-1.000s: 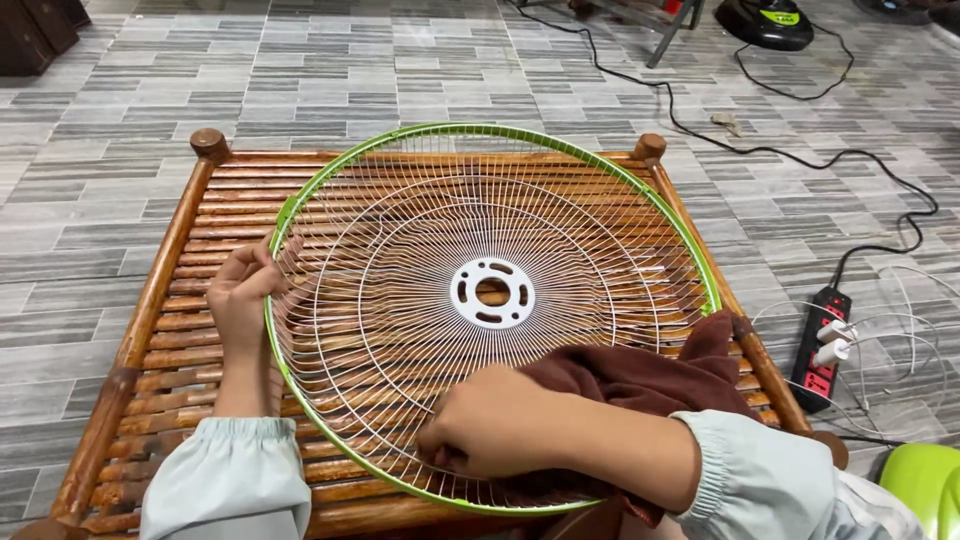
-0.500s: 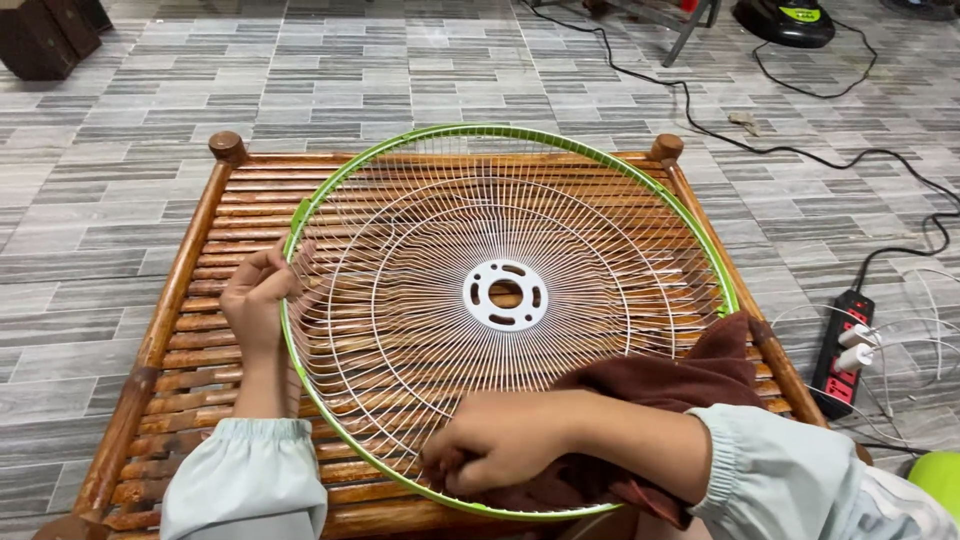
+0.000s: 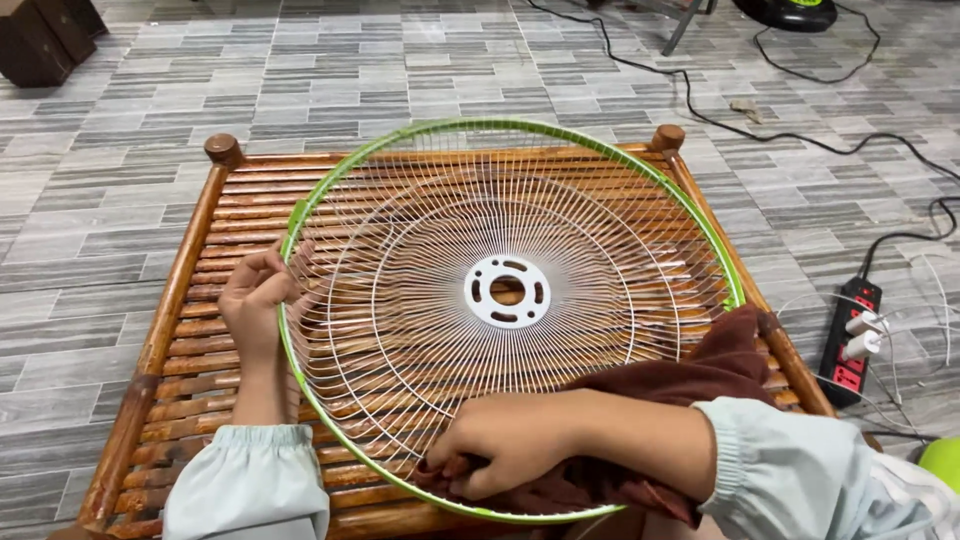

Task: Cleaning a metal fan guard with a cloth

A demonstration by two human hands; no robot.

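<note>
A round wire fan guard (image 3: 420, 250) with a green rim and a white centre hub (image 3: 507, 291) lies on a low slatted wooden table (image 3: 200, 240). My left hand (image 3: 255, 300) grips the guard's green rim at its left side. Inside the guard's near edge, my right hand (image 3: 495, 445) presses a dark brown cloth (image 3: 690, 375) against the wires. The cloth trails off to the right over the rim.
A black and red power strip (image 3: 850, 345) with white plugs and cables lies on the tiled floor to the right. A black cable (image 3: 800, 135) runs across the floor beyond the table. A dark wooden piece (image 3: 40, 40) stands at the far left.
My right hand has slid slightly along the near wires with the cloth. The left hand keeps its hold on the rim. The view has shifted a little.
</note>
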